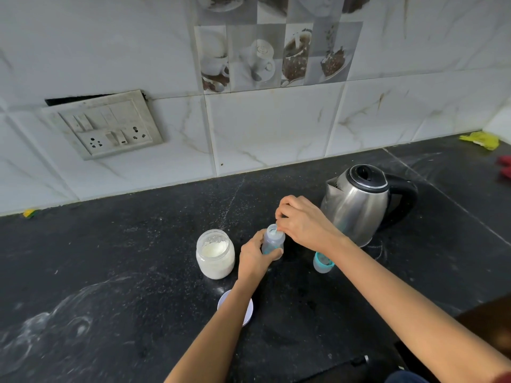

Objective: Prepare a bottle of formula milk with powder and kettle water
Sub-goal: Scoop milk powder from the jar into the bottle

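A small clear baby bottle (272, 239) stands uncapped on the black counter. My left hand (253, 257) grips its body from the left. My right hand (300, 221) hovers over its mouth, pinching a small scoop (274, 230) whose bowl sits at the bottle's opening. An open glass jar of white formula powder (215, 254) stands just left of the bottle. The steel kettle (359, 205) with a black lid and handle stands behind, to the right. The bottle's teal-ringed cap (322, 262) sits under my right forearm.
The jar's white lid (247, 313) lies on the counter beneath my left forearm. A switchboard (106, 125) is on the tiled wall at the left. A yellow cloth (479, 139) and something red (506, 168) lie at the far right.
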`<action>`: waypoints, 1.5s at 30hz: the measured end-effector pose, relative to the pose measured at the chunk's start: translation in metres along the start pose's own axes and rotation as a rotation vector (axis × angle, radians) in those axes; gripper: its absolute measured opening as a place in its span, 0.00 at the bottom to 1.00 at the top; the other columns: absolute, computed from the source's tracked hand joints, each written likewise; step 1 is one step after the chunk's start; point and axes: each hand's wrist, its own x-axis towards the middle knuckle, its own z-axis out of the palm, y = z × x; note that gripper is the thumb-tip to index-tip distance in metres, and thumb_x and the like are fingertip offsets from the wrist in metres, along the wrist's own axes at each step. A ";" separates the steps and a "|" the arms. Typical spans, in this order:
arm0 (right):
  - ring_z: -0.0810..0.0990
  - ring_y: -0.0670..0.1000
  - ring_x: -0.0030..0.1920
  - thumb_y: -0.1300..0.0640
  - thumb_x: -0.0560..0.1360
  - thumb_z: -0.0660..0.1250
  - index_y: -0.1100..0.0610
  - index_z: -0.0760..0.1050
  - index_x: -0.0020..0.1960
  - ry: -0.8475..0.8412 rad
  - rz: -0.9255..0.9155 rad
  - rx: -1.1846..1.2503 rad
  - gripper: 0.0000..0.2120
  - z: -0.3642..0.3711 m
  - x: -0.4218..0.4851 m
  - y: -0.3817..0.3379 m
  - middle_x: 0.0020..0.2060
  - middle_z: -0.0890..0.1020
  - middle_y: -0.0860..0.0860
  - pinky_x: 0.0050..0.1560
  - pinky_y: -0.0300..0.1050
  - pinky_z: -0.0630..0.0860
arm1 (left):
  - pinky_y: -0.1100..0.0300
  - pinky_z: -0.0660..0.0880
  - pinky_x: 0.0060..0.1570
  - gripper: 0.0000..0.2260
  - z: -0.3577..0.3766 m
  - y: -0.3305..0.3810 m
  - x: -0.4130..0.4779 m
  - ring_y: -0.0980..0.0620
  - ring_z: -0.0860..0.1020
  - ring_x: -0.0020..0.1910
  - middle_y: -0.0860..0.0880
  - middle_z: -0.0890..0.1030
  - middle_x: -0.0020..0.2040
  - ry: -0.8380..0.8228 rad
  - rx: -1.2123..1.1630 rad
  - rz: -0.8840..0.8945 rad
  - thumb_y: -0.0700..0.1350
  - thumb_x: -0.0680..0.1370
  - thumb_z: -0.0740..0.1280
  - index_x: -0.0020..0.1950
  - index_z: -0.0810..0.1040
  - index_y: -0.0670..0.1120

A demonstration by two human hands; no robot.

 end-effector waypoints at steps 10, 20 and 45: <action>0.76 0.52 0.49 0.63 0.66 0.76 0.56 0.82 0.38 0.036 0.042 -0.027 0.05 0.014 -0.009 -0.004 0.41 0.80 0.49 0.42 0.45 0.73 | 0.58 0.75 0.59 0.24 -0.002 0.001 0.000 0.60 0.78 0.54 0.58 0.81 0.54 -0.016 0.018 -0.006 0.46 0.68 0.76 0.63 0.74 0.55; 0.77 0.51 0.46 0.61 0.65 0.79 0.54 0.84 0.36 -0.006 0.102 0.000 0.05 0.010 -0.006 -0.002 0.39 0.81 0.48 0.40 0.45 0.76 | 0.59 0.74 0.59 0.25 0.001 -0.003 0.001 0.61 0.78 0.54 0.58 0.80 0.56 -0.004 0.029 -0.009 0.47 0.69 0.76 0.64 0.74 0.54; 0.78 0.47 0.44 0.58 0.76 0.69 0.56 0.84 0.46 0.131 0.694 0.413 0.05 -0.023 -0.024 0.008 0.46 0.82 0.48 0.44 0.42 0.77 | 0.60 0.74 0.59 0.25 0.000 0.001 -0.002 0.60 0.78 0.54 0.58 0.81 0.56 -0.012 0.027 -0.056 0.46 0.68 0.76 0.64 0.74 0.53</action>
